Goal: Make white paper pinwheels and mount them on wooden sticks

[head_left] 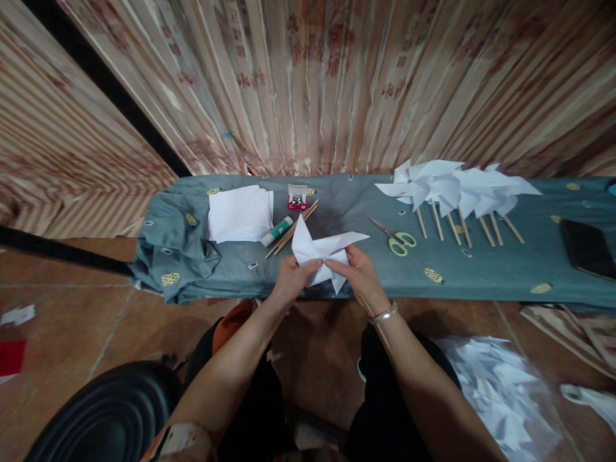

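Observation:
Between my two hands is a white paper pinwheel (320,250) with several pointed blades, held near the front edge of the cloth-covered table. My left hand (292,277) grips its left side, with the thumb pressed near the centre. On the other side my right hand (362,273) pinches it, thumb tip also at the middle. Just behind it lie thin wooden sticks (289,236), a glue stick (276,231) and a small open red box (297,198) of shiny metal pieces. Green-handled scissors (398,240) rest to the right.
A stack of white paper (239,213) lies at the left of the table (486,273). Several finished pinwheels (455,186) on sticks overlap at the back right, with a dark phone (588,249) beyond. A plastic bag of white paper pieces (500,398) and a black stool (106,414) stand below.

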A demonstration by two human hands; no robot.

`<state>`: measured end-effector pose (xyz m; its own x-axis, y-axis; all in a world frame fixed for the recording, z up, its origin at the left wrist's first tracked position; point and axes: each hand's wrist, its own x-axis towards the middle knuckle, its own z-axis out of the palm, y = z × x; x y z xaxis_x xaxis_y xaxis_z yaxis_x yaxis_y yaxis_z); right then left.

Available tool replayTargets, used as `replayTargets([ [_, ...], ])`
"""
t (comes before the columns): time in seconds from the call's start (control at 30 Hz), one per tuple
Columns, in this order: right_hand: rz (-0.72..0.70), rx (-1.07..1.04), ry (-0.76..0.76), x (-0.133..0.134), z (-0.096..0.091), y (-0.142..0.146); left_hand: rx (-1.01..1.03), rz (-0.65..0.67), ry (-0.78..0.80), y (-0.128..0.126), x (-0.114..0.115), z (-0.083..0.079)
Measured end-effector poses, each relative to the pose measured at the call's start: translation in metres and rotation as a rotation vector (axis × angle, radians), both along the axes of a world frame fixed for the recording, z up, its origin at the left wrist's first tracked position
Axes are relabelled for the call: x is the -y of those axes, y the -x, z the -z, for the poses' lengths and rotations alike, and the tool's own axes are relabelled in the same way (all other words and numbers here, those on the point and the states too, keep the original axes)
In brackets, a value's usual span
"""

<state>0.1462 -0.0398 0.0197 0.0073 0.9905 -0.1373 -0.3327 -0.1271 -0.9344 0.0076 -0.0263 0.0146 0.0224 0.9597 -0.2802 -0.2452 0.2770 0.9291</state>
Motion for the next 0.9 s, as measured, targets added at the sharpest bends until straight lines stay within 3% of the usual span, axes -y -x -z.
replayTargets([
  [0.57, 0.14, 0.088, 0.009, -0.001, 0.009, -0.025, 0.083, -0.093, 0.037, 0.005, 0.0, -0.013],
  [0.9, 0.246, 0.202, 0.0, -0.011, 0.028, -0.015, 0.124, -0.198, 0.004, 0.023, -0.005, -0.028],
])
